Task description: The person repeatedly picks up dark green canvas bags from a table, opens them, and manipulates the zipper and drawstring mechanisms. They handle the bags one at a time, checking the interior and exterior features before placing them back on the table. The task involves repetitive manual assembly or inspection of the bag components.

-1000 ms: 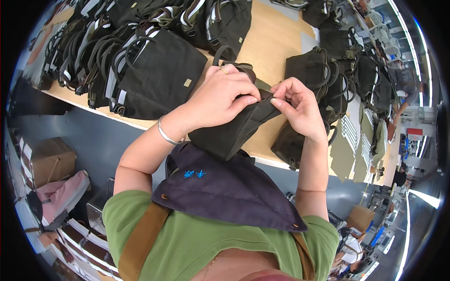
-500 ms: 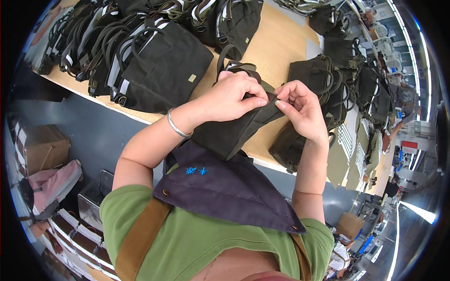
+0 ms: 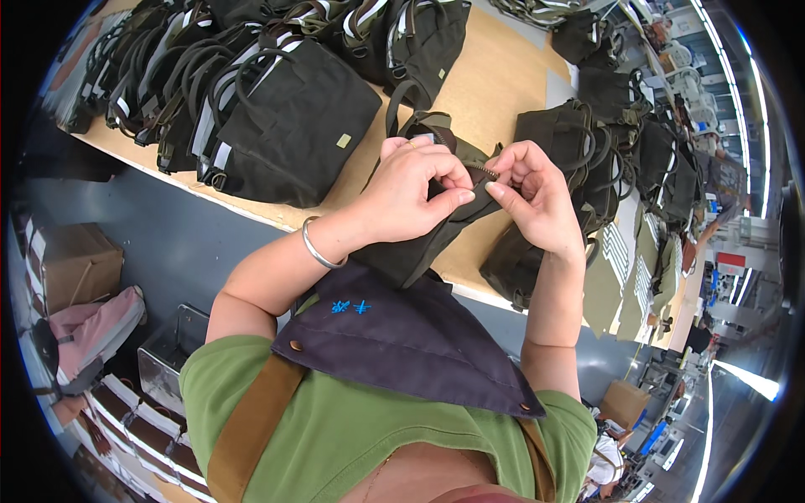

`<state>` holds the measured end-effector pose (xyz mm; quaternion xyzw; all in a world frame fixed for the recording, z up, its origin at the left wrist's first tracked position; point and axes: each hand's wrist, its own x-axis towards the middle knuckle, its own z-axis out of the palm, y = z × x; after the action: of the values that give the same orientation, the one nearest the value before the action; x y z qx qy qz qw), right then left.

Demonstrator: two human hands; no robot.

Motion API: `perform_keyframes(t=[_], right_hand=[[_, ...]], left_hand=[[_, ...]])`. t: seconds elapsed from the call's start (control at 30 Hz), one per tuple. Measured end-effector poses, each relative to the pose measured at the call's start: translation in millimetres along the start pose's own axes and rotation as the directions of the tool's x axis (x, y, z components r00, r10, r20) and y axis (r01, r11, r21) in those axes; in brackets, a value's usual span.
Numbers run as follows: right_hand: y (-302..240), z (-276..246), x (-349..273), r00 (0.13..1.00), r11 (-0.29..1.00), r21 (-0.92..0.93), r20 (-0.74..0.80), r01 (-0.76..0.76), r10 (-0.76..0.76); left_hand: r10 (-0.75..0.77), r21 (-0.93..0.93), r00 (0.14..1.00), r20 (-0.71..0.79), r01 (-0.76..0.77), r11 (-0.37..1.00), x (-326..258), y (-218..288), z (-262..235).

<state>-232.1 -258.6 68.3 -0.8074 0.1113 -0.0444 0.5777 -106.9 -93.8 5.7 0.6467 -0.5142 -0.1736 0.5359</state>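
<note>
Pinching the zipper (image 3: 480, 170) at the top edge of a dark bag (image 3: 417, 245), both hands work close together above the near edge of a wooden table (image 3: 495, 80). That bag hangs in the air between the hands and the person's chest, its lower end dropping past the table's front edge. On the left hand (image 3: 411, 189), the fingers curl tight and the thumb presses the cloth beside the zipper; a metal bangle (image 3: 317, 248) circles that wrist. Opposite it, the right hand (image 3: 532, 197) is closed as well, forefinger and thumb nipping the zipper line from the other side, so the 2 hands almost touch. Behind them, a bare strip of tabletop runs away from the person, the only open room on the surface. To the left of it lies 1 large flat black bag (image 3: 289, 126) with a small pale tag, and beyond that a packed row of more bags (image 3: 159, 84), too overlapped to count. On the right, another heap of dark bags (image 3: 587, 159) crowds the far edge. Below the table, at the left, sit 1 cardboard box (image 3: 71, 264) and 1 pink backpack (image 3: 88, 331).
</note>
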Motion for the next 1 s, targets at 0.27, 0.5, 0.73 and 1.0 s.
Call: perform_keyframes(t=[0.27,0.5,0.73,1.0], right_hand=[[5.4,2.6,0.3,1.000,0.998,0.062,-0.020,0.021,-0.020],[-17.1,10.5,-1.2,0.992,0.969,-0.223,0.049,-0.102,0.116],[-17.8,-32.0,-19.5,0.863,0.646,-0.658,0.013,0.388,-0.505],[115.4,-44.1,-33.2,0.942,0.699,-0.664,0.026,0.266,-0.334]], left_hand=[[0.025,0.024,0.998,0.052,-0.026,0.999,-0.2,3.4,-4.5],[0.153,0.511,0.978,0.141,-0.205,0.835,21.3,-39.6,-57.8],[0.379,0.680,0.923,0.066,-0.320,0.660,19.7,-9.2,-71.4],[0.122,0.473,0.907,0.403,-0.320,0.821,-13.4,-29.7,27.1]])
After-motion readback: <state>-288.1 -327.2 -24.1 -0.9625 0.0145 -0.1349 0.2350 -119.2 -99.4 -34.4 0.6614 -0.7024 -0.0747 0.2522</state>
